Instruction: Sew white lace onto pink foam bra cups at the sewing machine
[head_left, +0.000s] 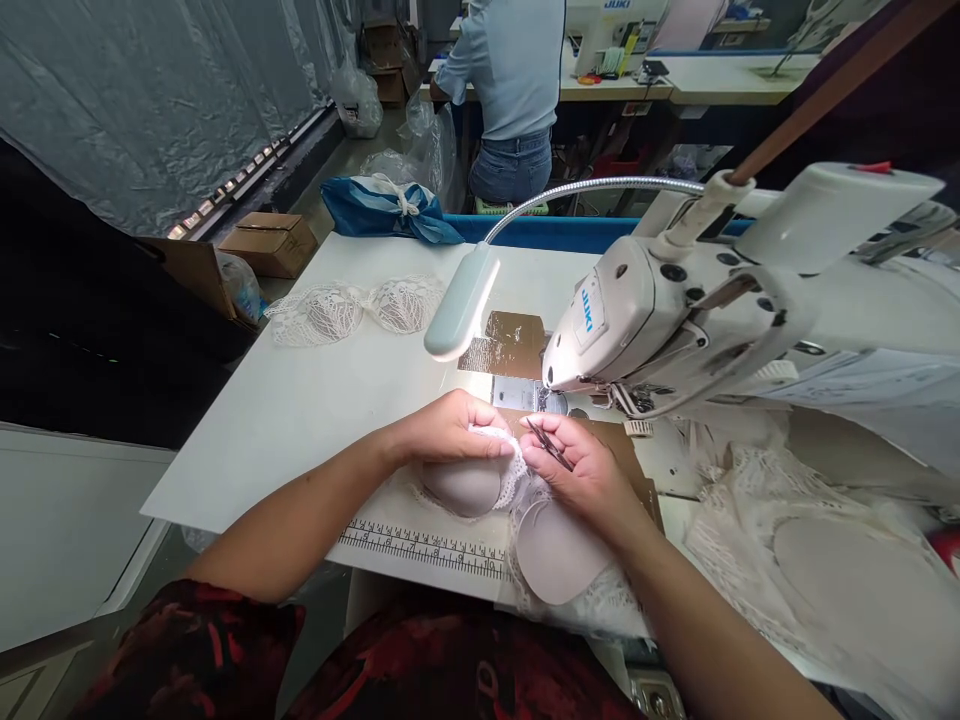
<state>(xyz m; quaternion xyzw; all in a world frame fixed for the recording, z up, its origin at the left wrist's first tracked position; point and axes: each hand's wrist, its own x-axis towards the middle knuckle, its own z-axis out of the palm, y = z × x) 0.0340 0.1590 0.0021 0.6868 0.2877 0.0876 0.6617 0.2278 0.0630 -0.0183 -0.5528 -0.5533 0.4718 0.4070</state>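
Observation:
A white lace bra (465, 487) with smooth padded cups lies at the table's front edge, one cup hanging toward my lap. My left hand (459, 430) is closed on its lace edge, thumb on top. Close beside it, my right hand (574, 462) pinches the same lace edge between thumb and finger. Dark thread snips (550, 446) are tucked in that right hand, their tips pointing up and left. Just beyond both hands is the needle area of a white sewing machine (637, 310); the fabric is held in front of it.
A lit lamp (463, 302) on a bendy neck hangs over the table (315, 420). Another lace piece (356, 308) lies at the back left. More lace bras (832, 560) are piled right. A printed ruler (427, 548) runs along the front edge. A co-worker (517, 90) sits beyond.

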